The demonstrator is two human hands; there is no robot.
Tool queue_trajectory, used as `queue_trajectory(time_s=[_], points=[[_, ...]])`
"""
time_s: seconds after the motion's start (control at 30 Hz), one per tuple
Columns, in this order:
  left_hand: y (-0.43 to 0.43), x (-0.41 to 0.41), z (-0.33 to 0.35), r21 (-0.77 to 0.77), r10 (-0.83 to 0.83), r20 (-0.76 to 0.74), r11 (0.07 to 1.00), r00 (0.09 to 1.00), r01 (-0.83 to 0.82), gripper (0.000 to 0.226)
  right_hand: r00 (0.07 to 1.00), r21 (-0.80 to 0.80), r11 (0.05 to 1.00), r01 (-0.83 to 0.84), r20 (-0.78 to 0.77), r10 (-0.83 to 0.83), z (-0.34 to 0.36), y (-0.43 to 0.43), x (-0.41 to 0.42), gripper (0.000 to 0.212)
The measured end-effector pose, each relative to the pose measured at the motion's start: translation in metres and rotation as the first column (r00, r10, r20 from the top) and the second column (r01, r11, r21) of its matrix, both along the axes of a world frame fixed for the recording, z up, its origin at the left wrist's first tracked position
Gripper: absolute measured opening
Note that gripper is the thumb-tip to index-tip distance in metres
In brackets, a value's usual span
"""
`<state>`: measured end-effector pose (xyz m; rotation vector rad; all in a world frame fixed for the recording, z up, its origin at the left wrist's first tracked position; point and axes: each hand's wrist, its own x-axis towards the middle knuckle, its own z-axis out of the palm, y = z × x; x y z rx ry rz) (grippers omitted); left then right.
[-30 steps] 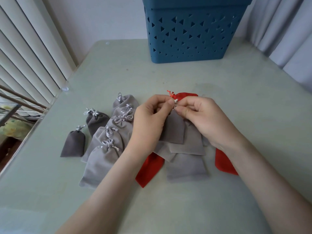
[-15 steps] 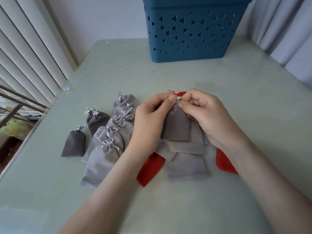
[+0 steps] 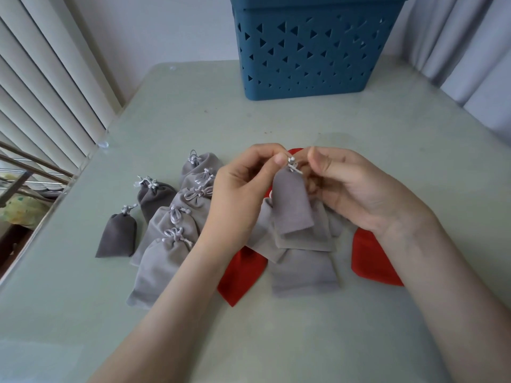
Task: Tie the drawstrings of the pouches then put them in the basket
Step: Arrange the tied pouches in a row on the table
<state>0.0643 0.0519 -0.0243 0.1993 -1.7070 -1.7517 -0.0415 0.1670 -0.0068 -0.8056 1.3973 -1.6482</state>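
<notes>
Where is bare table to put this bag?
Bare: pale green table beyond the left hand and right hand to the blue plastic basket, and right of them. Crowded: tied grey velvet pouches left of them; flat grey and red pouches under the held small grey pouch.

Your left hand (image 3: 237, 200) and right hand (image 3: 356, 189) pinched the cord (image 3: 292, 164) atop a grey pouch (image 3: 291, 205) hanging over loose pouches (image 3: 302, 269). Tied pouches (image 3: 171, 230) lay at nine o'clock of them; the blue basket (image 3: 304, 51) stood at twelve o'clock.
</notes>
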Motion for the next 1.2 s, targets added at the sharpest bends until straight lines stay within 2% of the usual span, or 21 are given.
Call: queue_trajectory(time_s=[0.1, 0.27, 0.4, 0.57, 0.63, 0.77, 0.87, 1.03, 1.13, 1.2], points=[[0.004, 0.000, 0.000, -0.066, 0.045, 0.038, 0.997, 0.998, -0.043, 0.009, 0.996, 0.061, 0.998, 0.010, -0.092, -0.005, 0.002, 0.000, 0.002, 0.012], [0.005, 0.000, -0.003, -0.031, 0.045, 0.053, 0.999, 0.998, -0.044, 0.007, 0.971, 0.106, 0.992, 0.071, -0.236, -0.044, 0.003, 0.002, 0.004, 0.023], [0.004, -0.001, -0.004, 0.002, 0.070, 0.044, 0.998, 0.997, -0.070, 0.008, 0.938, 0.070, 0.989, 0.133, -0.331, -0.103, 0.001, 0.000, 0.008, 0.010], [0.005, -0.003, -0.005, 0.058, 0.076, 0.032, 0.995, 0.997, -0.078, 0.009, 0.914, 0.033, 0.981, 0.191, -0.370, -0.165, 0.001, -0.001, 0.013, 0.009], [0.005, -0.003, -0.004, 0.118, 0.024, 0.018, 0.993, 1.000, -0.026, 0.007, 0.938, 0.034, 0.984, 0.176, -0.307, -0.158, 0.002, -0.002, 0.013, 0.008], [0.003, -0.003, -0.004, 0.186, -0.123, -0.051, 0.974, 0.991, 0.131, 0.010, 0.994, 0.001, 0.997, 0.076, 0.075, -0.076, 0.006, -0.002, 0.011, 0.003], [0.000, -0.001, 0.000, 0.084, -0.147, -0.069, 0.985, 0.987, 0.153, 0.017, 0.986, -0.021, 0.999, 0.033, 0.166, -0.029, 0.007, 0.001, 0.009, 0.007], [-0.007, 0.004, 0.001, -0.193, -0.049, -0.004, 0.980, 0.999, 0.047, 0.014, 0.999, 0.001, 1.000, 0.005, 0.041, -0.005, 0.000, 0.002, 0.005, 0.007], [-0.010, 0.004, -0.003, -0.389, 0.037, 0.035, 0.921, 0.999, -0.021, 0.007, 0.998, 0.034, 0.999, 0.034, -0.054, -0.032, -0.001, 0.001, 0.004, 0.010], [-0.011, 0.004, -0.005, -0.455, 0.077, 0.042, 0.889, 0.996, -0.049, 0.007, 0.992, 0.053, 0.997, 0.059, -0.111, -0.053, 0.001, 0.002, 0.006, 0.008]])
